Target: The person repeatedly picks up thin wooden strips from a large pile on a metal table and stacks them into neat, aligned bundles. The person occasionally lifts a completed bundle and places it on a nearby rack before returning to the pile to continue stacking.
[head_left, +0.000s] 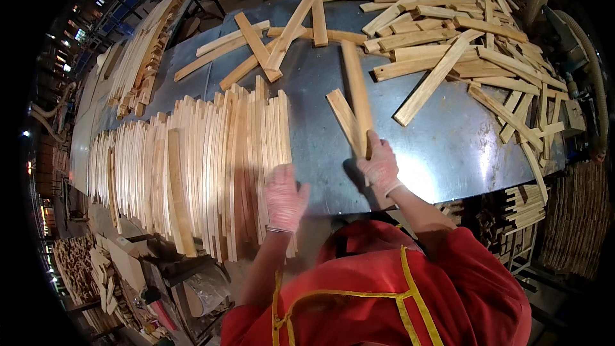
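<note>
Two wooden slats [354, 115] in my right hand [380, 165], clenched round their near ends, long axes running away toward table's far edge, slightly fanned. My left hand [284, 197] lies flat, fingers loose, on near end of stacked slat row [192, 166] at metal table's [442, 147] near-left edge. Loose slat pile [461, 38] crowds far-right corner.
</note>
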